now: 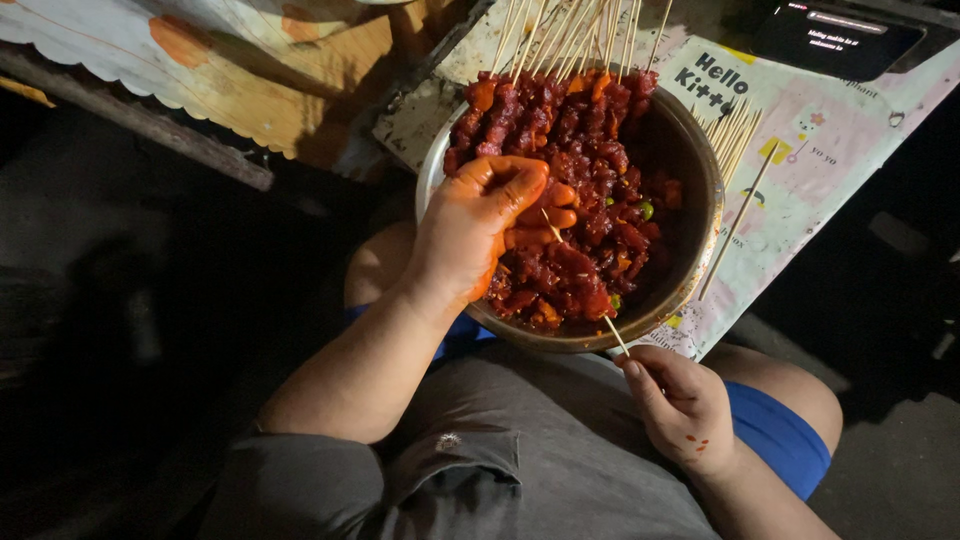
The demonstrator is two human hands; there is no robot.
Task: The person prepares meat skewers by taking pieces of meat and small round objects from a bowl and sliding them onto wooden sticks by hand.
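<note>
Left hand (480, 225), coated in orange-red marinade, reaches into the round dented metal bowl (700, 200). Its fingers are curled and pressed together around chunks of red marinated meat (580, 270), pinching a piece onto the thin bamboo skewer (612, 333). Right hand (685, 405) sits below the bowl's near rim, thumb and fingers pinched on the skewer's lower end; its palm side is hidden, and a few red spots mark the back. The skewer runs up from the right hand over the rim, into the meat at the left fingertips. Beyond the left hand, finished red meat skewers (560, 110) lie stacked at the bowl's far side, sticks fanning outward. Bare bamboo sticks (735, 140) rest right of the bowl on a pastel printed plastic sheet (830, 150) covering the counter. The bowl sits just above the person's knees, grey shirt (520, 450) below.
</note>
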